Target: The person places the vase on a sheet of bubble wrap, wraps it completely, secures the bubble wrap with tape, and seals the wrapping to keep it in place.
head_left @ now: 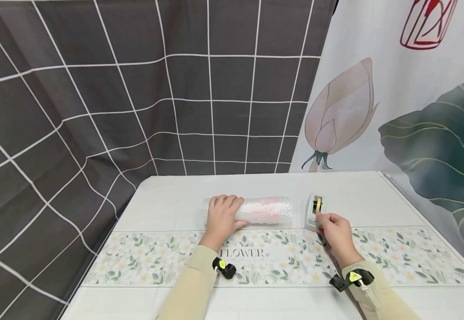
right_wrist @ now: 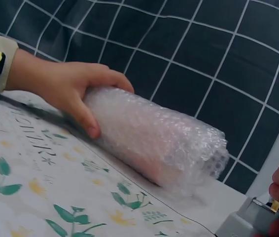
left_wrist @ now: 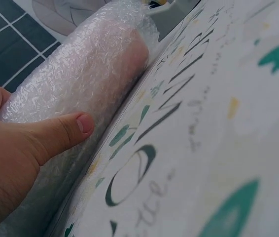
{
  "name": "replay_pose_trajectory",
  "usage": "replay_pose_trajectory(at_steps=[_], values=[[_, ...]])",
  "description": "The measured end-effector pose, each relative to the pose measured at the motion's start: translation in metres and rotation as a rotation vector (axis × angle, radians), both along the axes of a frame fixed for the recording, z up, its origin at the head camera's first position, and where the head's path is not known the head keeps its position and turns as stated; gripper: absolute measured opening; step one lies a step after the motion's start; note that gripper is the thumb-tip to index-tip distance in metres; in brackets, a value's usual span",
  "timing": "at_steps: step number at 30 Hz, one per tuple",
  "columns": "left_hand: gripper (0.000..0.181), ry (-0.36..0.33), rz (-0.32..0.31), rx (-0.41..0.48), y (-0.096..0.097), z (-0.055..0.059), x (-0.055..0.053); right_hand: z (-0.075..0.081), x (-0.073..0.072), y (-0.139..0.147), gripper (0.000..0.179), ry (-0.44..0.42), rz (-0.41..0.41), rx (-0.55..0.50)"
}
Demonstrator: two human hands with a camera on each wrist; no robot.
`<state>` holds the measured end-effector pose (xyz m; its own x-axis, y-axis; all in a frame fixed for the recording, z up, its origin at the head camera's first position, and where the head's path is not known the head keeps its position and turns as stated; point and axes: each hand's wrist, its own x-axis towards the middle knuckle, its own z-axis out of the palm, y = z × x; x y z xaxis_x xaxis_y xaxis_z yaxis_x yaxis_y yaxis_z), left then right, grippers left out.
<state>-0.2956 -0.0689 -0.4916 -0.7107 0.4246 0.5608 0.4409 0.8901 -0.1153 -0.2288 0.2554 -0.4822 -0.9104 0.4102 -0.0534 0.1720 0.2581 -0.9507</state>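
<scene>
A pinkish cylindrical thing in bubble wrap (head_left: 266, 210) lies sideways on the table. My left hand (head_left: 222, 218) grips its left end from above, thumb along the near side and fingers over the top, as the right wrist view also shows. What is inside shows only as a pale pink shape through the wrap (left_wrist: 97, 64). To the right stands a grey-white tape dispenser (head_left: 310, 215) with a small yellowish roll of tape (head_left: 318, 203). At its near end my right hand (head_left: 337, 233) pinches the tape between thumb and forefinger. The pinched tape end is mostly hidden by the fingers.
A white table cover (head_left: 168, 200) with a floral band (head_left: 136, 258) lies under everything. Behind the table hangs a dark grid curtain (head_left: 232, 115), with a white flower-printed curtain (head_left: 344, 111) at the right. Both wrists wear small black cameras (head_left: 228, 270).
</scene>
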Motion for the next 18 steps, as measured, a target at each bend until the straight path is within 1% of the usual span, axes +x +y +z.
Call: replay_pose_trajectory(at_steps=[3,6,11,15,18], values=[[0.078,-0.005,-0.005,-0.002,0.002,0.001,-0.001,0.001,0.007,-0.002,0.040,-0.014,-0.012,0.000],[0.078,-0.014,-0.003,-0.006,0.004,0.001,-0.004,0.002,0.013,-0.003,0.039,-0.022,-0.027,-0.024],[0.077,-0.027,-0.002,-0.002,0.005,0.002,-0.006,0.000,0.017,-0.004,0.039,-0.041,-0.027,-0.047],[0.077,-0.042,-0.002,0.008,0.004,0.001,-0.004,-0.005,0.017,-0.006,0.036,-0.079,0.009,-0.015],[0.077,-0.051,0.009,0.011,0.002,0.001,-0.001,-0.009,0.017,-0.006,0.034,-0.101,0.042,0.045]])
